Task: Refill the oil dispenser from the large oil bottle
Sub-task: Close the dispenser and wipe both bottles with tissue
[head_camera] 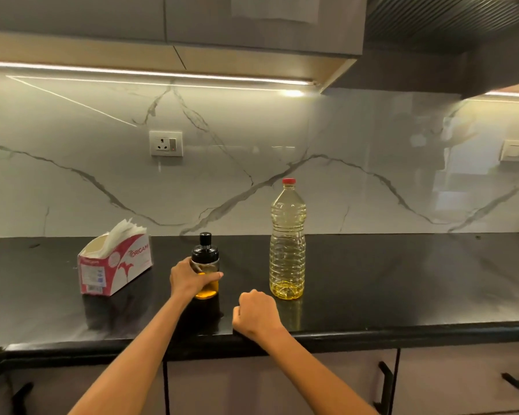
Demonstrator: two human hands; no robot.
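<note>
Head view, from left to right: a pink and white cardboard tissue box [114, 265] with white tissues sticking out of its torn top stands on the glossy black stone countertop [402, 283], angled toward the wall. Just to its right stands the small glass oil dispenser [205, 265], upright, with a black plastic lid and knob; a low band of amber oil shows at its bottom. The left hand [189, 278] grips the dispenser's glass body, fingers curled round the far side and the thumb laid across the front. Near the counter's front edge, the right hand [256, 313] rests on the surface with its fingers curled into a loose fist, holding nothing. Just behind and to the right of that hand stands the tall clear plastic oil bottle [287, 241], upright, ribbed, its red cap on, pale yellow oil inside. On the white marble backsplash above the dispenser sits a white wall socket [166, 143]
</note>
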